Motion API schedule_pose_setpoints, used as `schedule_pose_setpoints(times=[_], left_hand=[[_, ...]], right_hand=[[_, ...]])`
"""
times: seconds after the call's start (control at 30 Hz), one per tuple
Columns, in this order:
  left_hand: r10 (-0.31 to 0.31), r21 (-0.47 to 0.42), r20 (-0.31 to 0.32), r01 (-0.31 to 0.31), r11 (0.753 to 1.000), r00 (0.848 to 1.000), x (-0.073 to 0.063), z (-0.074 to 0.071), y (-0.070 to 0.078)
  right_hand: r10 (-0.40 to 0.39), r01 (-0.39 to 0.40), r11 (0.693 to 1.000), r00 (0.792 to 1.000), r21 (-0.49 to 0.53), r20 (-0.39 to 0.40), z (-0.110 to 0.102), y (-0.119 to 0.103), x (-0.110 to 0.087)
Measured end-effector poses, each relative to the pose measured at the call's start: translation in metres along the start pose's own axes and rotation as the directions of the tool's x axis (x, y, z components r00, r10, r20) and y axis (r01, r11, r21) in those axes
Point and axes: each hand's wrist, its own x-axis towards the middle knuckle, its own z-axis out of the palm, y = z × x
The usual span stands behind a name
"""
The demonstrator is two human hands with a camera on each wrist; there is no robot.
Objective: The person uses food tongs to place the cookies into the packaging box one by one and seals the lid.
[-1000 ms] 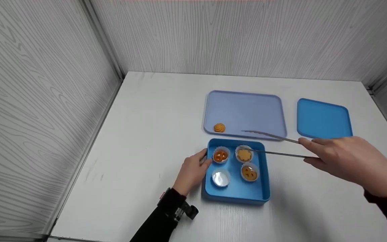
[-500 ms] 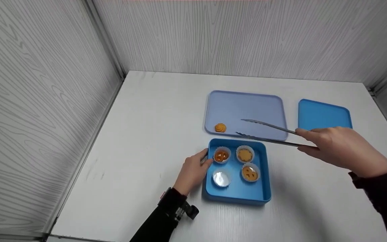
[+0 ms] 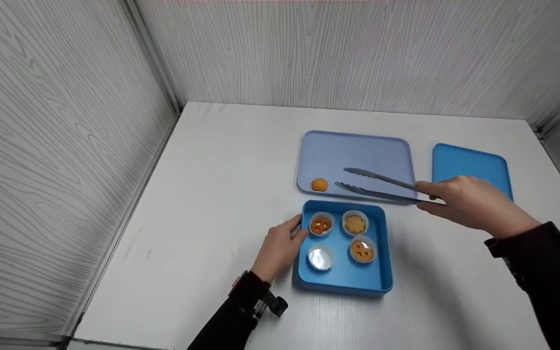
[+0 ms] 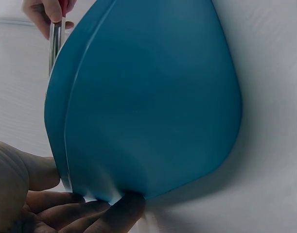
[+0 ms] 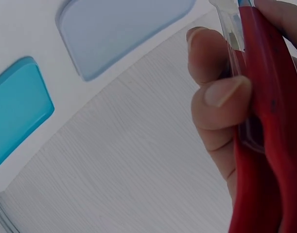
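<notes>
My right hand (image 3: 469,204) grips metal tongs (image 3: 387,196) by their red handles (image 5: 272,92). The tongs' spread tips hover over the lavender tray (image 3: 358,150), just right of a swirled cookie (image 3: 319,184) lying at its near left corner. My left hand (image 3: 275,250) holds the left wall of a blue box (image 3: 341,282), thumb at the rim and fingers along the outside. Inside stand paper cups: a glossy pretzel-shaped cookie (image 3: 320,225) at back left, a flower-shaped cookie (image 3: 355,224) at back right, another pretzel-shaped cookie (image 3: 360,252) below that, and an empty paper cup (image 3: 321,257) at front left.
A smaller blue tray (image 3: 472,165) lies right of the lavender one, partly behind my right hand. White wood-grain panels (image 3: 285,53) close off the back and sides of the white table (image 3: 212,194).
My right hand has carried the tongs from over the box up and left to the lavender tray, their tips drawing closer together. The left hand and box stay put.
</notes>
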Motion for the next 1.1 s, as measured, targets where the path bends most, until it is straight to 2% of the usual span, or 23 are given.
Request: schedule_pose_setpoints(times=[0.3,0.53,0.97,1.1], left_hand=[[-0.026,-0.011,0.007,0.026,1.0,1.0,0.0,-0.001,0.001],[-0.019,-0.013,0.003,0.019,1.0,1.0,0.0,-0.001,0.001],[-0.033,-0.001,0.001,0.033,0.999,0.999,0.0,-0.001,0.0],[-0.019,-0.005,0.005,0.019,1.0,1.0,0.0,0.0,0.0]], right_hand=[[0.046,-0.052,0.995,0.996,0.09,0.072,0.015,-0.004,0.022],[0.065,-0.078,0.99,0.992,0.122,0.107,0.027,-0.01,0.038],[0.058,-0.068,0.991,0.994,0.118,0.092,0.048,-0.012,0.056],[0.062,-0.071,0.99,0.995,0.123,0.078,0.05,-0.01,0.057]])
